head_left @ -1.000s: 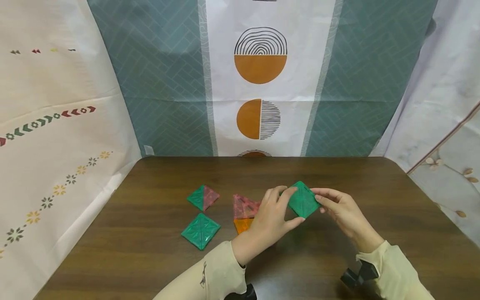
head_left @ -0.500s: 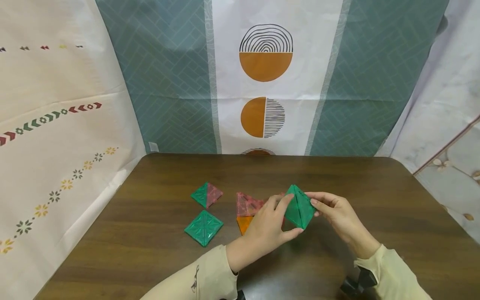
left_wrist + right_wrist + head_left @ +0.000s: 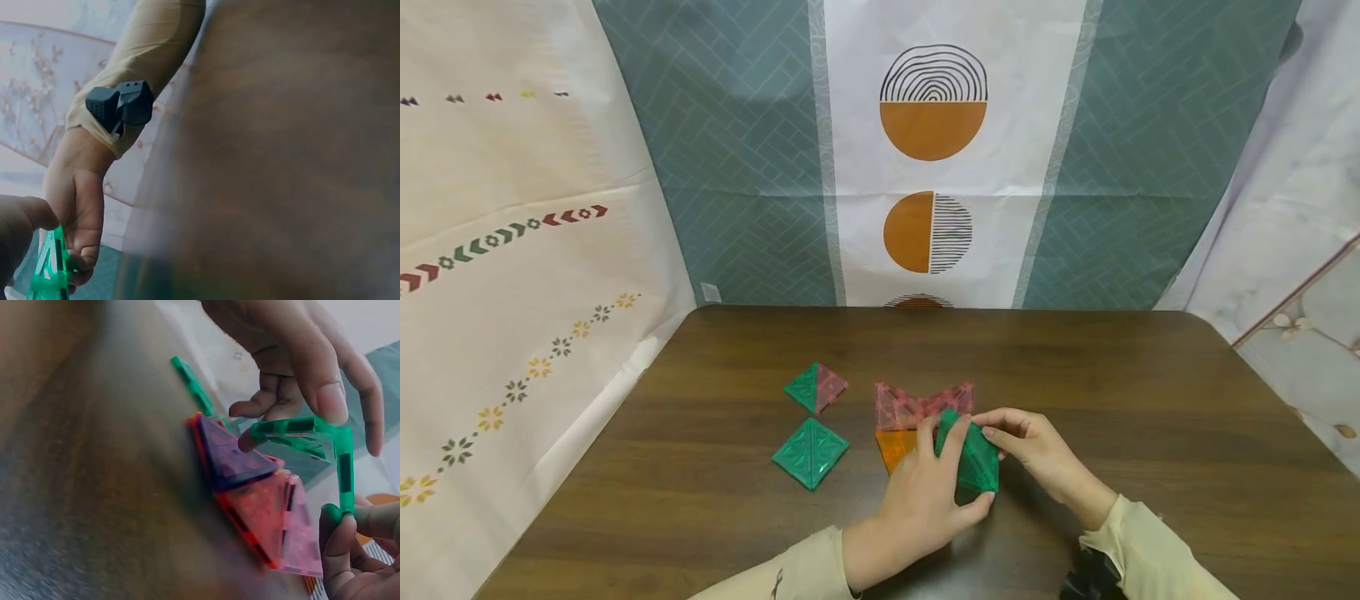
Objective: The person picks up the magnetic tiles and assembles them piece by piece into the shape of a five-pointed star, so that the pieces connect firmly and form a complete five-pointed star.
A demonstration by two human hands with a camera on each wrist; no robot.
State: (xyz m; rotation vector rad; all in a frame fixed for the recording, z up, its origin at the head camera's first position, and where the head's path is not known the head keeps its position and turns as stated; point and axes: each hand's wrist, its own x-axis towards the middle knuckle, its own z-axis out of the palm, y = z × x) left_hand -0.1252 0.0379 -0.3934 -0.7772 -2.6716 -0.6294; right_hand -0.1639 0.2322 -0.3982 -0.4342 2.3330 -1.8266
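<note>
A pair of green triangular magnetic tiles [image 3: 980, 463], joined along one edge and bent at an angle, is held just above the table between both hands. My left hand [image 3: 917, 493] grips one tile between thumb and fingers. With thumb and fingertips, my right hand [image 3: 1037, 457] pinches the pair on the far right side. In the right wrist view the green tiles [image 3: 342, 469] stand folded at roughly a right angle. Behind them lies a flat figure with pink tiles [image 3: 901, 408] and an orange tile [image 3: 892, 447], partly hidden by my left hand. A purple-looking tile [image 3: 234, 456] shows in the right wrist view.
To the left on the brown table [image 3: 700, 467] lie a green square of two triangles [image 3: 810, 454] and, farther back, a green-and-pink square [image 3: 816, 387]. A patterned cloth [image 3: 760, 167] hangs behind the table.
Both hands have brought the green pair left and nearer, toward the pink and orange figure. The pair has gone from nearly flat to clearly folded. The right-hand pink tile now shows.
</note>
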